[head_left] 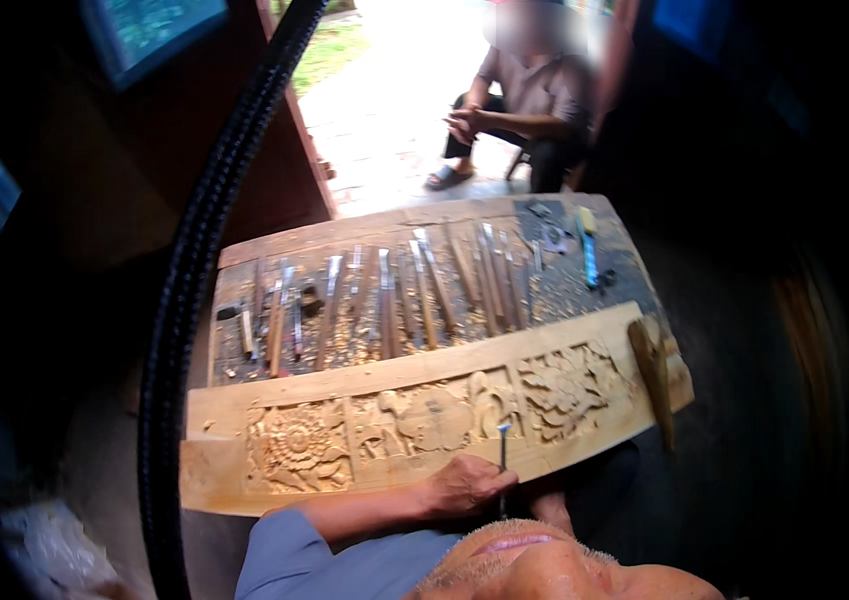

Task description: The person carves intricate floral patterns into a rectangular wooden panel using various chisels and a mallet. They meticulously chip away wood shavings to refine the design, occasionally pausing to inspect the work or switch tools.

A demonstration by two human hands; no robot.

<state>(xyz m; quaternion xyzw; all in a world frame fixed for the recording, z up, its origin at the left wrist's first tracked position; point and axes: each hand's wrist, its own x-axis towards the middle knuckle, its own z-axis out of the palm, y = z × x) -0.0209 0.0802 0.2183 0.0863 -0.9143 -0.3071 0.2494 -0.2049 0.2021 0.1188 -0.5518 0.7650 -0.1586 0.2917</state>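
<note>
My left hand [463,484] is closed around the shank of a slim chisel [504,450] at the lower edge of a long pale wooden panel [395,367]. The chisel's bright tip touches or hovers over the carved middle section; I cannot tell which. The panel bears three carved sections: a flower [300,440] at left, figures at centre and a leafy relief [565,385] at right. Below the chisel, part of my right hand [550,508] shows beside my left, its fingers mostly hidden.
Rows of chisels [385,300] lie among shavings on the worn workbench [365,230], with a blue-handled brush [590,255] at right. A wooden piece [653,365] crosses the panel's right end. Another person [535,100] sits in the bright doorway. A dark strap [175,350] runs down the left.
</note>
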